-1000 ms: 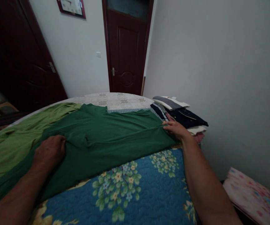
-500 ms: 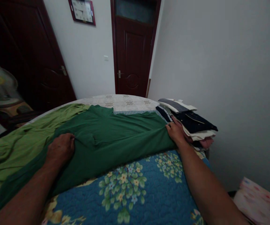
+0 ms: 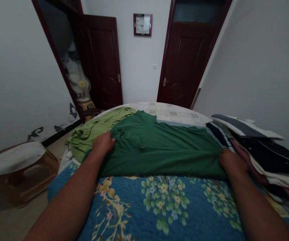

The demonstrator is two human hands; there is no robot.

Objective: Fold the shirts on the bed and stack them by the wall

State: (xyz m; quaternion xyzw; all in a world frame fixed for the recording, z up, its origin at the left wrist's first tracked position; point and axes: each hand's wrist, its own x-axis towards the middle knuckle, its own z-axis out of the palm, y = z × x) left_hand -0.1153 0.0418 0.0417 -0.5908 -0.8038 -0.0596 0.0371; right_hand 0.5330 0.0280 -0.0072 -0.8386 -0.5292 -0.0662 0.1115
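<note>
Your view has swung left since the earlier frame, and the near edge of the green cloth (image 3: 164,150), slanted then, now runs nearly straight across the blue quilt (image 3: 197,201). Your left hand (image 3: 103,144) has its fingers curled at the cloth's left side, and that grip seems closed on a bunch of fabric. Your right hand (image 3: 232,163) is at the right end, fingers bent down over the edge; it appears to grasp the fabric, though the fingertips are hidden. With your hands well apart at opposite ends, the cloth is probably being kept drawn out sideways, which would explain its fairly flat middle and the few long creases.

The green cloth lies across the middle of the table (image 3: 144,106), partly over the quilt, whose padding likely gives it a soft, level bed. On its left, a lime cloth (image 3: 96,129) is rumpled and touches it, so a sideways pull could drag both. Beyond the far edge shows a strip of striped cloth (image 3: 179,124). To the right, the pile (image 3: 270,154) of folded clothes sits just beside your right hand, which probably leaves that hand little room outward.
</note>
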